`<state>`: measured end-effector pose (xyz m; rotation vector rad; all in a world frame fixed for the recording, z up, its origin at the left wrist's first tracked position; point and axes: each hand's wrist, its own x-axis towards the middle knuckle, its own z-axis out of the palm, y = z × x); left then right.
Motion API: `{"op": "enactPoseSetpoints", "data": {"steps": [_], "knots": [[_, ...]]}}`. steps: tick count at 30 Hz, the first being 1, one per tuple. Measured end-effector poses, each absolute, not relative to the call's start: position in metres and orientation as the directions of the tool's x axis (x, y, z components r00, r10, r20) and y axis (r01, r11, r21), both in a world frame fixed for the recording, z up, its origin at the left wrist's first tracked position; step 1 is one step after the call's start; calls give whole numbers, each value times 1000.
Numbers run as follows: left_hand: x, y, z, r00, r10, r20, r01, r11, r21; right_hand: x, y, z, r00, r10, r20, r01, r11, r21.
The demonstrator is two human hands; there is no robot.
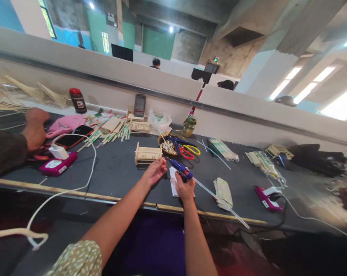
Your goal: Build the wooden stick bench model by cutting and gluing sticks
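My right hand [185,188] is closed around the handle of a blue hot glue gun [181,168]. A long clear glue stick [219,200] sticks out of its back end. The nozzle points left, toward my left hand [154,171], whose fingertips are pinched together just in front of it. Whatever they hold is too small to make out. Just behind my left hand stands a small wooden stick model [148,153] shaped like a bench. White paper [174,184] lies under the glue gun. A basket [171,147] of short wooden pieces, with red- and yellow-handled scissors [187,152], is beyond it.
A folded cloth [223,193] lies to the right. Purple power strips [58,164] sit at both sides, with white cables. Bundled sticks [223,148], a bottle [77,100], a jar [189,125] and a second model [139,126] stand farther back. Other people's hands [35,128] are at both edges.
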<state>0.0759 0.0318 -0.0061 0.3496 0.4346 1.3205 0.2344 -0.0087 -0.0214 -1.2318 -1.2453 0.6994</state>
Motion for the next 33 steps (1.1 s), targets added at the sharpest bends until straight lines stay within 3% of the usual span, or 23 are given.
{"op": "enactPoseSetpoints", "data": {"steps": [4, 12, 19, 33], "knots": [[73, 35, -5, 111, 983, -144, -855, 168, 491, 233, -10, -21, 195, 922, 335, 301, 268, -915], [71, 31, -4, 169, 973, -157, -878, 221, 425, 233, -8, -24, 173, 891, 420, 435, 314, -844], [71, 32, -2, 155, 968, -195, -891, 222, 396, 234, -8, -24, 154, 907, 391, 549, 250, -797], [71, 33, -4, 144, 974, -175, -892, 205, 403, 232, -9, -16, 117, 919, 377, 578, 246, -778]]}}
